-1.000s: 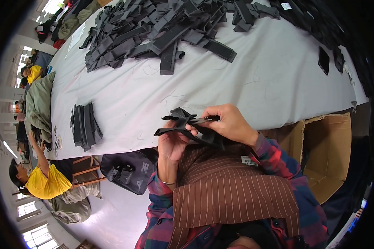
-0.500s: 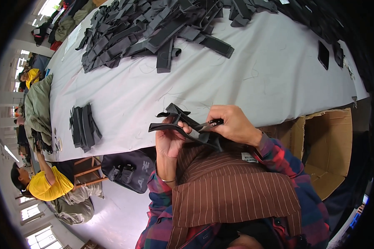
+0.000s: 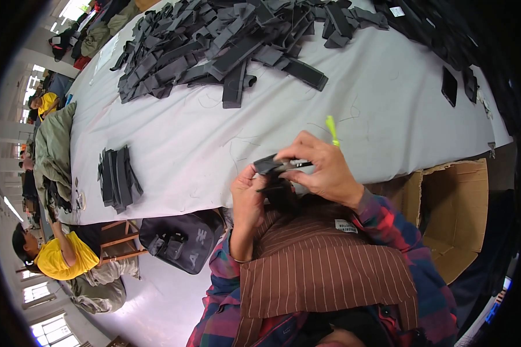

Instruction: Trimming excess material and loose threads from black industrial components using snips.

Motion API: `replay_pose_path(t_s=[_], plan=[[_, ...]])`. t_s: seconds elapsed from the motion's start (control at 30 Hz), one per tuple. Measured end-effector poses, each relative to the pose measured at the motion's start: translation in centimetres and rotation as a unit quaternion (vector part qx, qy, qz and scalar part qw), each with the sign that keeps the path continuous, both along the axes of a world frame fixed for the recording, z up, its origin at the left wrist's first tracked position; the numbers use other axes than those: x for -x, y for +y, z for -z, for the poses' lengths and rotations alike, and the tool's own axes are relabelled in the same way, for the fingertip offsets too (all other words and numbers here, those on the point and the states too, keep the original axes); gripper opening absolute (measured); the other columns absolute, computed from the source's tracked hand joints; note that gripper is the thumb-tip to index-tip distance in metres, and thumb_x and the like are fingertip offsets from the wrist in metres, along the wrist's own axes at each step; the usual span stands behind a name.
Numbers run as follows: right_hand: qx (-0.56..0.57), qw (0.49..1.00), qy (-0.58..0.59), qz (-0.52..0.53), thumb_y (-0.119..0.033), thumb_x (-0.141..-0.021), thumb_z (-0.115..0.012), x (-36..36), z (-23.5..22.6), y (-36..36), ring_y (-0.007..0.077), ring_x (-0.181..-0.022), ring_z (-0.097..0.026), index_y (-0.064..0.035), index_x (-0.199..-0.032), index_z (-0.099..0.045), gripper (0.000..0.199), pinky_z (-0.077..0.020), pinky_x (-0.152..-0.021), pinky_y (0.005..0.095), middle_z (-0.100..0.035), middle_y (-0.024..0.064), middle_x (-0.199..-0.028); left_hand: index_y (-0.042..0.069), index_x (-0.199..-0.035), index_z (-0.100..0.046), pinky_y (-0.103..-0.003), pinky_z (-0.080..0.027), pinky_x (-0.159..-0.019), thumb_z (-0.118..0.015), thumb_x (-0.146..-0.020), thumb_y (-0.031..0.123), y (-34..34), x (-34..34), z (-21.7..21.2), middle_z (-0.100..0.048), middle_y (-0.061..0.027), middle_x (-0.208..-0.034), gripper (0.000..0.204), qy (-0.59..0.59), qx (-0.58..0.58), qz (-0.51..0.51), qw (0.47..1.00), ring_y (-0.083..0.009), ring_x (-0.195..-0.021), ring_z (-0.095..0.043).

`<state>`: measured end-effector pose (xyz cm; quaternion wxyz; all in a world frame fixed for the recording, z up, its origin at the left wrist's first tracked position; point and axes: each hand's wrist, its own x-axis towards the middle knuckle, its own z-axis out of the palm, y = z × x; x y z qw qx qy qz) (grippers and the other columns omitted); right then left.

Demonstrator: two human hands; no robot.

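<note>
My left hand (image 3: 247, 201) is closed on a dark grey fabric strip (image 3: 281, 195) at the table's near edge, and the strip hangs down toward my apron. In my right hand (image 3: 330, 170) is a small pair of thread snips (image 3: 298, 165), dark-handled. Its blades meet the top of the strip beside my left fingertips; whether they are cutting cannot be made out. A bright yellow-green ribbon (image 3: 332, 129) sticks up behind the right hand. A neat stack of similar strips (image 3: 118, 178) lies to the left on the table.
A big heap of dark grey strips (image 3: 185, 58) covers the far side of the white-covered table (image 3: 179, 133). A phone (image 3: 449, 87) lies at the right. Below the edge stand an open cardboard box (image 3: 454, 214) and a black bag (image 3: 179, 237). A person in yellow (image 3: 69, 257) sits at left.
The strip has been turned and gathered smaller in my left hand, which moved slightly right. My right hand rose a little, and the yellow-green ribbon has come into sight.
</note>
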<state>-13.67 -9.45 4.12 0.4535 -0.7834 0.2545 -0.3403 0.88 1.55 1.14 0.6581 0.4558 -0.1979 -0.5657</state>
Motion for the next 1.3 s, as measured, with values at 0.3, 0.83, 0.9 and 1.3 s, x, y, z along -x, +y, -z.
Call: replay_pose_path(t_s=[0.3,0.83,0.9,1.3], plan=[[-0.011,0.996,0.054,-0.070,0.005,-0.069,-0.066,0.8,1.0,-0.1,0.0173,-0.063,-0.054,-0.0081,-0.090,-0.071,0.026,-0.0431,-0.058,0.0281,-0.056,0.0041,-0.073,-0.004,-0.105,-0.059,-0.030,-0.057,-0.063,-0.055,-0.095,0.019,0.2,-0.2,-0.5,-0.068,-0.0144,-0.087,0.025,0.054,-0.028,0.003,0.998,-0.0199,-0.068,-0.068],[0.330,0.935,0.098,0.087,-0.014,-0.071,-0.073,1.7,0.6,-0.2,0.0211,-0.064,-0.047,-0.0192,-0.101,-0.069,0.031,-0.0332,-0.066,0.0335,-0.054,-0.0025,-0.071,-0.006,-0.098,-0.055,-0.040,-0.058,-0.068,-0.049,-0.096,0.018,0.9,0.0,-0.9,-0.065,-0.0203,-0.081,0.025,0.107,-0.016,-0.007,0.994,-0.0304,-0.071,-0.068],[0.340,0.930,0.104,0.093,-0.014,-0.070,-0.074,1.7,0.7,0.0,0.0209,-0.065,-0.047,-0.0196,-0.101,-0.069,0.031,-0.0330,-0.066,0.0334,-0.054,-0.0030,-0.071,-0.007,-0.099,-0.055,-0.041,-0.058,-0.069,-0.049,-0.096,0.018,1.0,-0.2,-0.5,-0.065,-0.0206,-0.082,0.026,0.112,-0.020,-0.009,0.993,-0.0311,-0.071,-0.067],[0.347,0.927,0.098,0.103,-0.012,-0.069,-0.073,1.5,0.7,0.2,0.0196,-0.063,-0.045,-0.0199,-0.097,-0.070,0.029,-0.0321,-0.065,0.0324,-0.052,-0.0035,-0.069,0.000,-0.101,-0.054,-0.048,-0.059,-0.067,-0.062,-0.090,0.029,1.1,-0.2,0.1,-0.063,-0.0140,-0.083,0.033,0.120,-0.014,-0.006,0.993,-0.0300,-0.075,-0.068]])
